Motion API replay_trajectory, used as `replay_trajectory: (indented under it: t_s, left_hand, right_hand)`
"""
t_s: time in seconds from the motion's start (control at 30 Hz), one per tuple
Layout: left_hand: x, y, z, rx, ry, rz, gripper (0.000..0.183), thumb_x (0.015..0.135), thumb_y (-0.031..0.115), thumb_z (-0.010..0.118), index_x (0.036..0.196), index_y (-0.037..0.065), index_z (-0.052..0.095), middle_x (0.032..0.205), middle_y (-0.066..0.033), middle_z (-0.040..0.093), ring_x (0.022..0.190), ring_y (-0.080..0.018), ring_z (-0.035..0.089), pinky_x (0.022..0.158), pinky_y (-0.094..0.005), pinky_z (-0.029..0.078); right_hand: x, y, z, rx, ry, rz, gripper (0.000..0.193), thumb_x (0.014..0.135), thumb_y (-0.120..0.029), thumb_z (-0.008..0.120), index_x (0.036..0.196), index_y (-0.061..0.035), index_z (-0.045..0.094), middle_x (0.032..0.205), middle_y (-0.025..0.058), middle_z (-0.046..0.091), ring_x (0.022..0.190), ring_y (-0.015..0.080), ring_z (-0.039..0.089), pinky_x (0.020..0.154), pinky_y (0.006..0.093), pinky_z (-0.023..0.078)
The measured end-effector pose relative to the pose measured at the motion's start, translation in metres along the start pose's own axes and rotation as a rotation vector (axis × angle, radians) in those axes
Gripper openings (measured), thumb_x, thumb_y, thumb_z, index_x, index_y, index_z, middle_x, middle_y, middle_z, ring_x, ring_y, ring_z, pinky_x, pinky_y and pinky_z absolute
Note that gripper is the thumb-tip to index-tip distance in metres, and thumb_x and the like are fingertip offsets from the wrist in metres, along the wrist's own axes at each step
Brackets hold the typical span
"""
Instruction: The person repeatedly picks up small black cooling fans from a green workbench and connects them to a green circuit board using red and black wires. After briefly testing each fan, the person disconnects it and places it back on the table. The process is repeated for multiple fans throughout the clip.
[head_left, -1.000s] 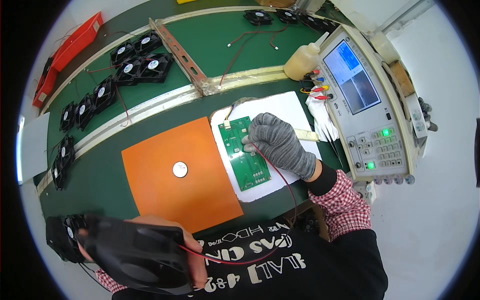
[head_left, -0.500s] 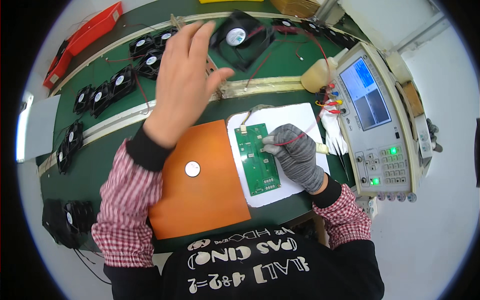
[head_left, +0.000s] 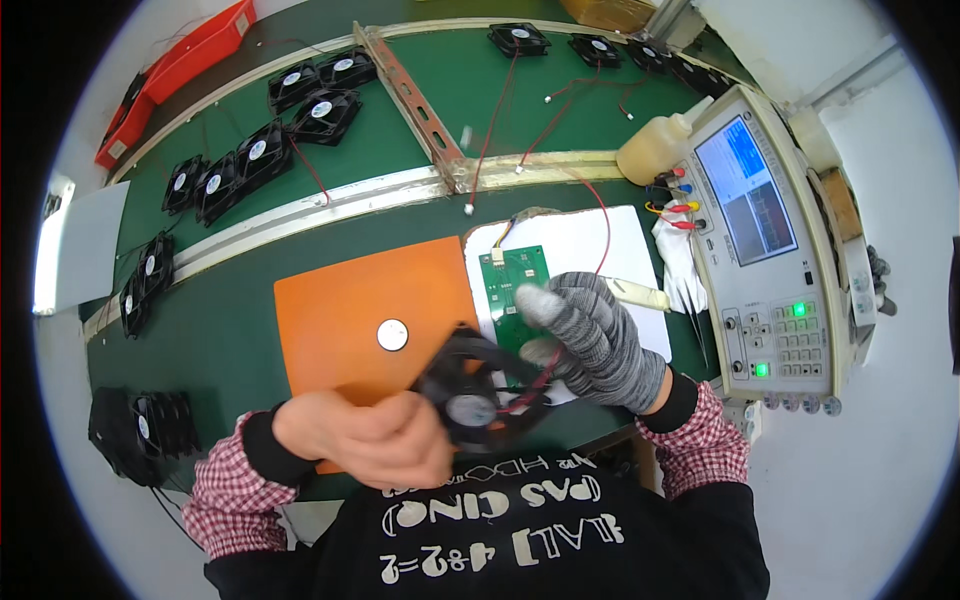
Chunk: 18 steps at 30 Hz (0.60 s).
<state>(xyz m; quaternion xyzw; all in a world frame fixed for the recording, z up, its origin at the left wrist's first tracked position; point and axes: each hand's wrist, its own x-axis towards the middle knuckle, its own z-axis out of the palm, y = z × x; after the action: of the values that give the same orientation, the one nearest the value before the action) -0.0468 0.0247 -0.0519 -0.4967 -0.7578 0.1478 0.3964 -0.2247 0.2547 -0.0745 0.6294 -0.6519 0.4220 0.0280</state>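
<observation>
Close to my body, my bare left hand (head_left: 375, 435) grips a black cooling fan (head_left: 471, 410) by its left side, tilted and slightly blurred. My right hand (head_left: 605, 345), in a grey knitted glove, is at the fan's right side, fingers curled around a red wire (head_left: 606, 232); part of that wire is hidden by the glove. Beneath the glove and fan lies a green circuit board (head_left: 515, 270), its lower part covered. A white connector with several coloured leads is plugged in at its top. Under the board is a white sheet (head_left: 580, 225).
An orange mat (head_left: 340, 320) bears a round white disc (head_left: 392, 335). Fans (head_left: 258, 150) with loose leads stand across the green bench, along with a metal bar (head_left: 410, 95). At right are a test instrument (head_left: 755, 260), a plastic bottle (head_left: 650, 150) and tweezers (head_left: 695, 325).
My left hand has come down from the far side towards my body, bringing the fan with it. My right hand has shifted slightly down and its fingers have left the board's connector area.
</observation>
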Motion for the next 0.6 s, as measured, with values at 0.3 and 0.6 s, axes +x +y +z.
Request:
replay_trajectory:
  t_s: [0.3,0.6]
  left_hand:
    - [-0.051,-0.002,-0.03,0.299,-0.12,-1.104,0.018,0.065,-0.005,0.065,0.08,-0.002,0.056,0.087,-0.0147,0.049,0.081,-0.0321,0.05,0.067,-0.0404,0.04]
    - [0.015,0.009,-0.012,-0.503,-0.259,-1.235,0.062,0.059,0.019,0.084,0.11,0.0,0.054,0.117,-0.0184,0.051,0.11,-0.0387,0.047,0.093,-0.0464,0.038]
  right_hand:
    - [0.007,0.014,-0.018,-0.168,-0.058,0.417,0.013,0.077,-0.007,0.072,0.09,-0.0069,0.073,0.089,0.009,0.064,0.086,0.0257,0.062,0.074,0.0354,0.052]
    - [-0.006,0.03,0.007,0.16,0.023,0.362,0.016,0.076,-0.002,0.072,0.091,-0.0068,0.07,0.087,0.0075,0.065,0.084,0.0251,0.065,0.076,0.0353,0.053]
